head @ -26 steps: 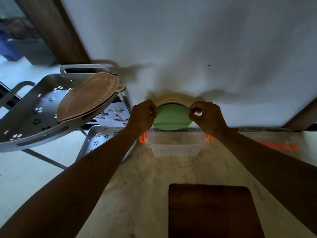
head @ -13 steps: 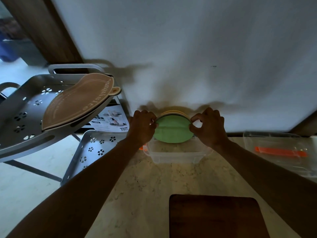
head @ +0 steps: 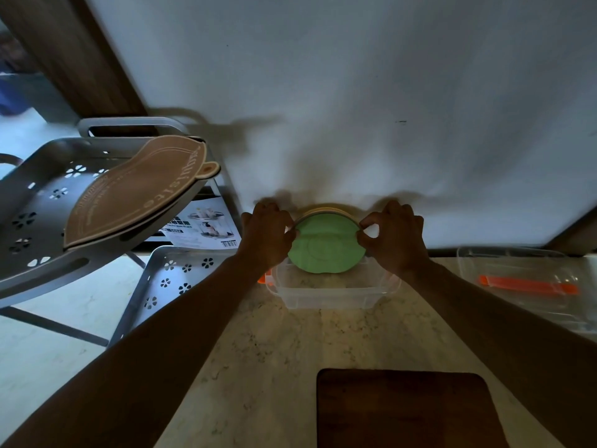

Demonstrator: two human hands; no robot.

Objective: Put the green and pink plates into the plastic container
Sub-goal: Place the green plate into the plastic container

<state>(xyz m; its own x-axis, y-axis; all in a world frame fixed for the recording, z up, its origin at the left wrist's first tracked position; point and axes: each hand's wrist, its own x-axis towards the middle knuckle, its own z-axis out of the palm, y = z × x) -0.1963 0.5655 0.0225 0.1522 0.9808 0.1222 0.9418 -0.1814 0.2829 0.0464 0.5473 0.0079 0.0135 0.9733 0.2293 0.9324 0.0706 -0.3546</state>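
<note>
the round green plate (head: pixel 326 245), pinched at its rim by the left hand (head: pixel 266 236) and right hand (head: pixel 395 237), has sunk lower; its bottom edge now enters the clear plastic container (head: pixel 332 294).

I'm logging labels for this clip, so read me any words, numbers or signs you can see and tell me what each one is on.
"exquisite", as best I can read it: light script along the edge of the brown board on the grey rack.
Smaller script lines on the same board: too blurred to read.
Leaflet under the rack: product photo, a dark label strip and a barcode; its print is too small to read.
Nothing else carries text.
</note>
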